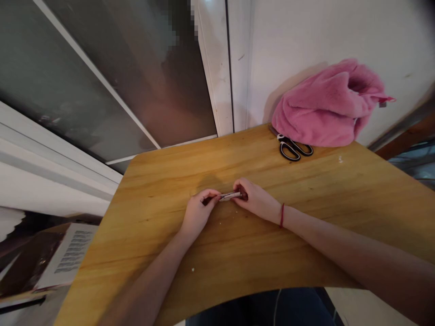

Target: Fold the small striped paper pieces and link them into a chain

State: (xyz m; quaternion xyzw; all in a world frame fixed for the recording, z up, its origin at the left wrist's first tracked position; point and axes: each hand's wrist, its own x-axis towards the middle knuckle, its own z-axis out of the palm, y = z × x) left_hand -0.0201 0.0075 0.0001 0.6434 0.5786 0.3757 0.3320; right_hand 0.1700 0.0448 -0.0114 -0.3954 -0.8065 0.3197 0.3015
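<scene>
Left hand: the left hand (199,209) is closed in a narrow pinch, thumb and fingers gripping the left end of a small pale piece (230,196).
Right hand: the right hand (257,199) is curled, fingers and thumb holding the right end of the same piece.
Small pale piece: 1 narrow item with dark lines, held between the 2 hands just above the middle of the wooden table (149,253); exact type cannot be told.
Wrist: 1 red band (282,215) on the right arm.
Scissors: black-and-white handles (290,151) at the far right of the table; the blades are hidden.
Pink fabric: 1 plush bundle (322,108) at the far right edge, beside the handles and against the white wall (299,36).
Crumbs: tiny white bits near the hands, 1 white speck (193,270) nearer, and 1 white scrap (340,159) at right, near the bundle.
Left side: 1 printed box (73,253) below table level.
</scene>
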